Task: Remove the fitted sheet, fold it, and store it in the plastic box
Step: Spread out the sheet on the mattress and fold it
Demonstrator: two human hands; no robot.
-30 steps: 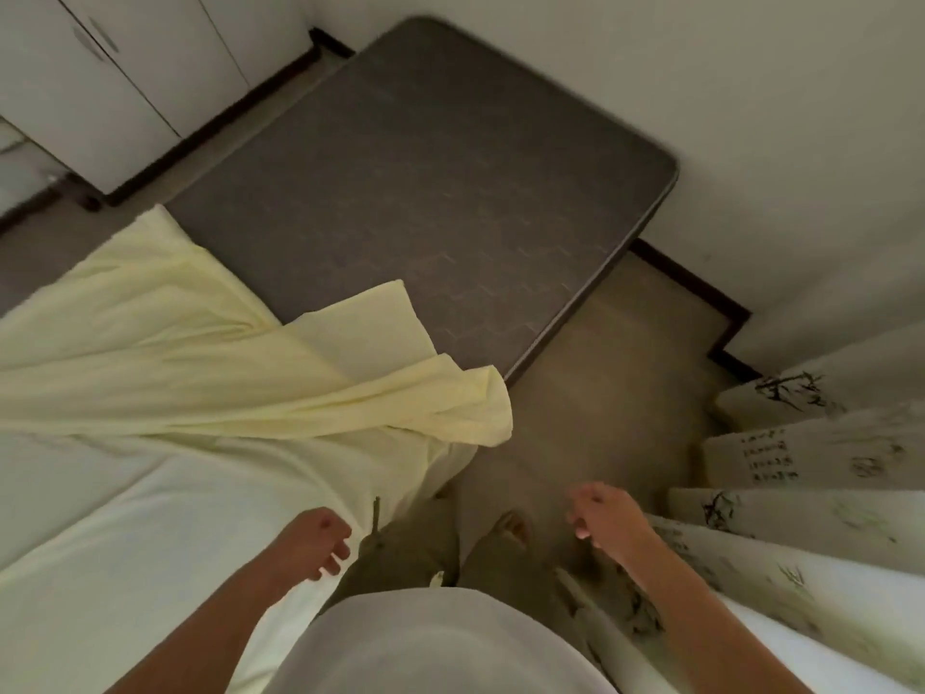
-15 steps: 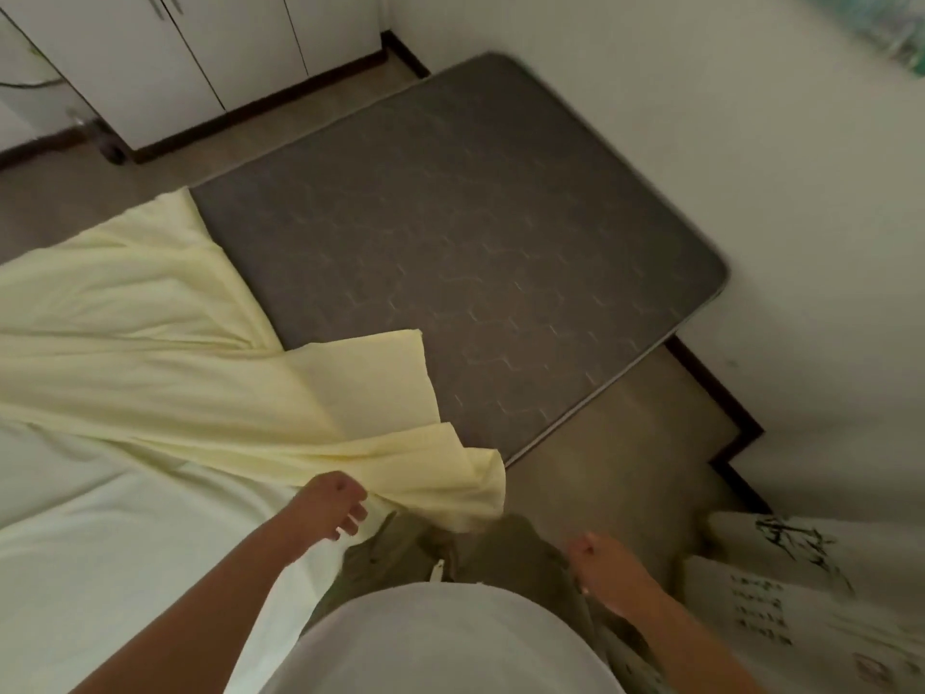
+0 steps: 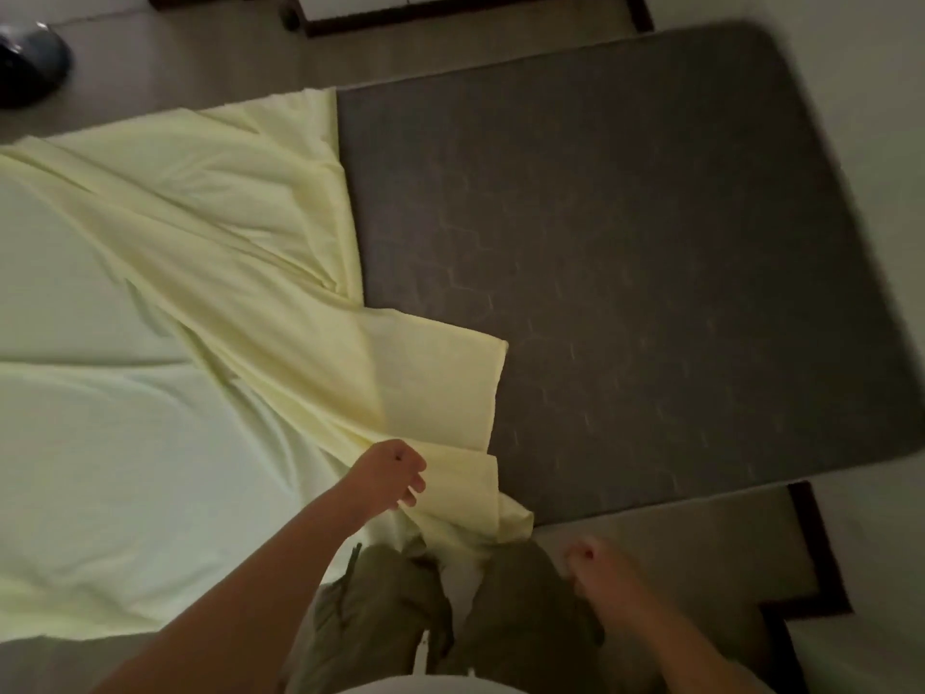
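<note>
Nearest, the right hand (image 3: 595, 568) hangs empty, fingers loosely curled, and the left hand (image 3: 388, 473) curls over the fitted sheet (image 3: 225, 293), pinching or not I cannot tell; beyond, only half the mattress (image 3: 625, 268) lies bare, with folding and boxing left.

Single wide-angle view from a head-worn camera. It looked steeply down from standing height, close over the wearer's own legs (image 3: 380, 618) at the bottom edge, facing across the grey mattress (image 3: 650, 268) and fitted sheet (image 3: 200, 242) toward the far floor (image 3: 200, 57).
</note>
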